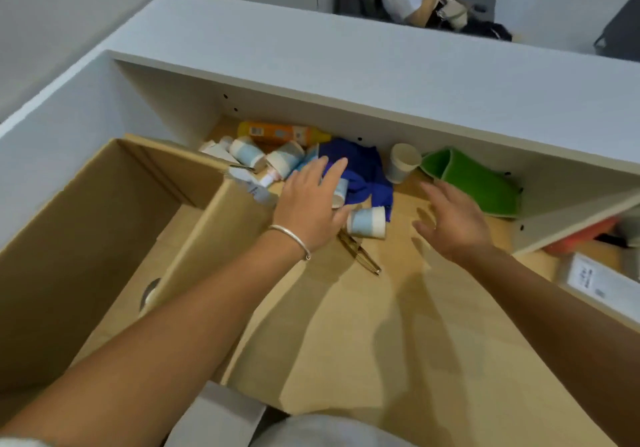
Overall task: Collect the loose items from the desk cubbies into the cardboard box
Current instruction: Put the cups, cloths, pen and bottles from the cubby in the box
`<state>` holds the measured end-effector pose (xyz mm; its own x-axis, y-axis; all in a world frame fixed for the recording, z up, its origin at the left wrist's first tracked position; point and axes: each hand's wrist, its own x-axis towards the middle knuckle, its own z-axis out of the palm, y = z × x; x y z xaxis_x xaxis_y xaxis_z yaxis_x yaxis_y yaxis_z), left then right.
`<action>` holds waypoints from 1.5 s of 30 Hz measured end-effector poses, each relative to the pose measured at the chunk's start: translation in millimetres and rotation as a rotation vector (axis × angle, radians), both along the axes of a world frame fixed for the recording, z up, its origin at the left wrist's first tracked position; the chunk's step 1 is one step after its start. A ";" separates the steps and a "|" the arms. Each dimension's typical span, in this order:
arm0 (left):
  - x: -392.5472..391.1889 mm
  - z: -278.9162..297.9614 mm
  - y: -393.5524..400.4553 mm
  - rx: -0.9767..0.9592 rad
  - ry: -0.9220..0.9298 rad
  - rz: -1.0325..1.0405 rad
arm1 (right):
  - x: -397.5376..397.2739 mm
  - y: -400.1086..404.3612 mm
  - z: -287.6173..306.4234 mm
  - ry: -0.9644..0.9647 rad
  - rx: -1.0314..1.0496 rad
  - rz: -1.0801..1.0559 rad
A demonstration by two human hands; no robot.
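Two hands reach over a table toward a cluttered cubby beside an open cardboard box.
The cubby holds paper cups, blue cloth, an orange bottle; left hand and right hand hover, fingers released.

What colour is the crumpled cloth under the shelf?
Deep blue; the cloth shows in the head view, just beyond the left hand.

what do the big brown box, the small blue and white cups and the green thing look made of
Big brown box: corrugated cardboard, matte, with folded flaps. Small blue and white cups: likely paper, matte with rolled rims. Green thing: probably felt or soft fabric, dull and folded; hard to be sure.
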<state>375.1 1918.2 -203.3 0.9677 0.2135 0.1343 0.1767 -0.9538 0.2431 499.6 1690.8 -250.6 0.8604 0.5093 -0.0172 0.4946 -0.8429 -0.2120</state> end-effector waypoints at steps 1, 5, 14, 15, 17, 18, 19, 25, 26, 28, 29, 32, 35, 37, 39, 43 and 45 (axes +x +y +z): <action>7.5 -13.3 -7.7 0.000 0.045 -0.007 | 7.2 -8.0 -6.0 0.021 -0.018 -0.044; 36.3 -58.9 -30.6 -0.018 0.171 -0.033 | 34.2 -33.2 -23.8 0.043 -0.018 -0.084; 72.5 -116.2 -55.3 -0.026 0.434 -0.034 | 78.7 -50.7 -63.7 0.202 -0.108 -0.023; 73.5 -118.1 -56.2 -0.012 0.438 -0.023 | 78.5 -52.0 -66.5 0.195 -0.096 -0.023; 73.7 -118.5 -56.5 -0.003 0.428 0.003 | 76.2 -52.6 -67.2 0.171 -0.068 -0.017; 73.0 -116.9 -56.1 -0.010 0.411 0.009 | 74.6 -51.8 -65.6 0.160 -0.064 -0.004; 71.6 -113.4 -55.1 -0.021 0.384 0.012 | 72.8 -50.3 -62.5 0.156 -0.060 0.010; 46.2 -52.4 -26.9 -0.013 0.188 0.025 | 43.4 -9.8 -15.5 0.116 0.134 0.056; 38.6 -37.5 -18.8 -0.011 0.159 0.031 | 35.7 1.5 -4.8 0.097 0.173 0.078; 19.3 -6.4 -1.1 0.000 0.087 0.060 | 20.0 26.7 16.5 0.071 0.241 0.139; 8.0 9.3 8.0 0.003 0.047 0.082 | 11.7 40.6 27.1 0.057 0.262 0.174; -32.5 54.6 37.8 -0.002 -0.051 0.156 | -15.2 88.0 59.4 -0.013 0.303 0.274; -79.5 92.9 72.1 0.003 -0.105 0.241 | -44.6 136.0 91.6 -0.050 0.357 0.354; -113.9 111.2 96.3 -0.008 -0.119 0.314 | -63.7 165.4 110.9 -0.058 0.410 0.416; -148.7 122.6 119.3 -0.030 -0.131 0.392 | -82.8 193.1 126.6 -0.067 0.467 0.476; -209.8 125.2 153.0 -0.045 -0.096 0.508 | -121.7 242.9 143.6 -0.076 0.522 0.573; -234.0 118.1 163.9 -0.062 -0.057 0.546 | -139.7 264.2 145.0 -0.070 0.523 0.611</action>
